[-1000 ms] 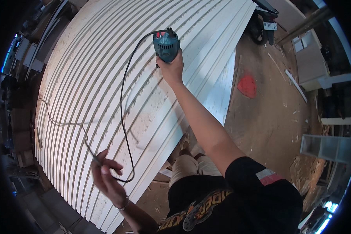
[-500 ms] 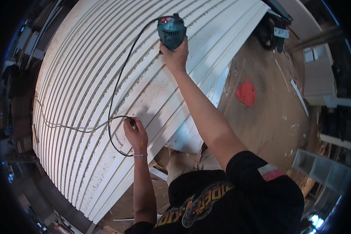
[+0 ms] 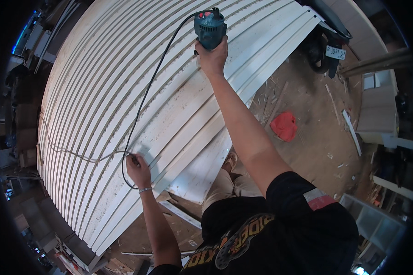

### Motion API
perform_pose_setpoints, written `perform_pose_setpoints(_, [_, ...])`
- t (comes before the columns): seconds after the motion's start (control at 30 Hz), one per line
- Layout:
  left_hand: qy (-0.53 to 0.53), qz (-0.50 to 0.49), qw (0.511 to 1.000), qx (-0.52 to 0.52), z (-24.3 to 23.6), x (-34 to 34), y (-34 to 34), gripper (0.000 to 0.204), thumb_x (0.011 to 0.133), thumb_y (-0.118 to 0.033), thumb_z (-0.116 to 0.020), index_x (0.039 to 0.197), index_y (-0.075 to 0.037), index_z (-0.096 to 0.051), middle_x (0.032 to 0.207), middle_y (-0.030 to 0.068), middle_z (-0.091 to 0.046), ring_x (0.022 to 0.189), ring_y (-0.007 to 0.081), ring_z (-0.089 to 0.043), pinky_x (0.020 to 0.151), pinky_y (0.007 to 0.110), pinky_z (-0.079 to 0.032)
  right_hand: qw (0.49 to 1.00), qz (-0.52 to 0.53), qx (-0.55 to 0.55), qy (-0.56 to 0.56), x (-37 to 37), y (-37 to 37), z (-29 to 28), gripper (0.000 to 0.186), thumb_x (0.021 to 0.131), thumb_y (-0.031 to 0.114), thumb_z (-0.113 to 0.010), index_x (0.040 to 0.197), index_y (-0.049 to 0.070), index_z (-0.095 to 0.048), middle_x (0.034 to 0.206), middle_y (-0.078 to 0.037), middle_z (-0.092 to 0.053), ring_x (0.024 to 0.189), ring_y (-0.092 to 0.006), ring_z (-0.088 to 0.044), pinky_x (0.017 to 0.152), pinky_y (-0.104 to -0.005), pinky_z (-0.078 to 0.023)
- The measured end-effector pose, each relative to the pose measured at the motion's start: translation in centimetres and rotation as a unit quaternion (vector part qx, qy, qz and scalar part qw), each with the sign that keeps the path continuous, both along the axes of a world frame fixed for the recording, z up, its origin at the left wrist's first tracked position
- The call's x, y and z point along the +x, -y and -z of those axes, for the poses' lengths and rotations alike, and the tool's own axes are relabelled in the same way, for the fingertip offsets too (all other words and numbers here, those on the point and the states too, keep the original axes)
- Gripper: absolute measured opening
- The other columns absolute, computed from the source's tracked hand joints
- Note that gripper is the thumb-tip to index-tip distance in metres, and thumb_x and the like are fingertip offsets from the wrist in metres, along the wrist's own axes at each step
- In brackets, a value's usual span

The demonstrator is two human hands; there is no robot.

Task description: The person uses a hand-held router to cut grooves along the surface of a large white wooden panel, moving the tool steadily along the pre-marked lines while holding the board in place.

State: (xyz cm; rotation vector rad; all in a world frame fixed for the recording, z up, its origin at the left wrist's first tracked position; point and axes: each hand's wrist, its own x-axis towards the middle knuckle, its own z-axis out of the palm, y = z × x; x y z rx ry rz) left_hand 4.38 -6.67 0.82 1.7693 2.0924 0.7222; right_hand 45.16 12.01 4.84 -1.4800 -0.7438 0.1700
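My right hand [image 3: 214, 58] is wrapped round the lower body of a teal corded trim router [image 3: 210, 31], which stands on a white panel [image 3: 181, 110] cut with long parallel grooves. The router's base is hidden behind my hand and its housing. From the top of the tool a black power cord [image 3: 147, 91] runs down across the panel and loops beside my left wrist. My left hand [image 3: 139, 170] is closed on the cord near the panel's close edge. Beyond those fingers the cord trails off to the left over the grooves. Dust and shavings lie along the grooves.
To the right, a red cloth-like item [image 3: 284, 126] lies on the brown floor [image 3: 314, 156] among wood scraps. A parked motorbike [image 3: 330, 41] stands at the panel's far right corner. A pale open-shelved cabinet [image 3: 374, 217] stands at the lower right.
My left hand has moved left and a little nearer with the cord. My right hand and the router appear slightly farther right and up in view. The view itself has shifted somewhat.
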Motion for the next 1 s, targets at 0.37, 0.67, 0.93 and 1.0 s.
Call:
perform_pose_setpoints(0.37, [-0.122,0.038,0.986,0.111,0.6,0.2,0.6,0.012,0.096,-0.01,-0.06,0.098,0.001,-0.065,0.082,0.0141,-0.065,0.075,0.0294,-0.063,0.071,0.041,-0.051,0.999,-0.014,0.012,-0.047,11.1,-3.0,-0.8,0.061,0.073,0.013,-0.084,0.123,0.002,-0.051,0.117,-0.019,-0.059,0.112,-0.0392,-0.06,0.098,-0.049,-0.047])
perform_pose_setpoints(0.67, [0.068,-0.034,0.992,0.096,-3.9,18.4,-7.7,0.027,0.103,-0.006,-0.057,0.128,0.003,-0.064,0.101,0.0136,-0.071,0.09,0.0231,-0.068,0.081,0.035,-0.054,0.999,0.009,0.011,-0.046,22.0,-6.2,-0.8,0.057,0.075,0.015,-0.085,0.121,0.002,-0.053,0.111,-0.018,-0.068,0.104,-0.0346,-0.067,0.093,-0.043,-0.051])
perform_pose_setpoints(0.93, [0.01,0.184,0.981,0.067,-5.4,33.4,-17.9,0.031,0.099,-0.007,-0.062,0.129,0.0,-0.066,0.117,0.0192,-0.068,0.111,0.0363,-0.064,0.097,0.044,-0.05,1.0,0.023,0.006,-0.015,30.6,-9.2,-0.3,0.061,0.082,0.014,-0.084,0.131,0.005,-0.049,0.113,-0.011,-0.071,0.099,-0.021,-0.07,0.09,-0.0354,-0.055])
perform_pose_setpoints(1.0, [-0.016,0.204,0.977,0.067,-5.4,37.3,-19.7,0.032,0.099,-0.009,-0.062,0.13,0.0,-0.065,0.116,0.0199,-0.068,0.111,0.0376,-0.063,0.097,0.045,-0.05,1.0,0.022,0.004,-0.002,32.9,-10.0,0.0,0.062,0.082,0.014,-0.084,0.132,0.005,-0.049,0.114,-0.01,-0.071,0.1,-0.02,-0.071,0.09,-0.0347,-0.056])
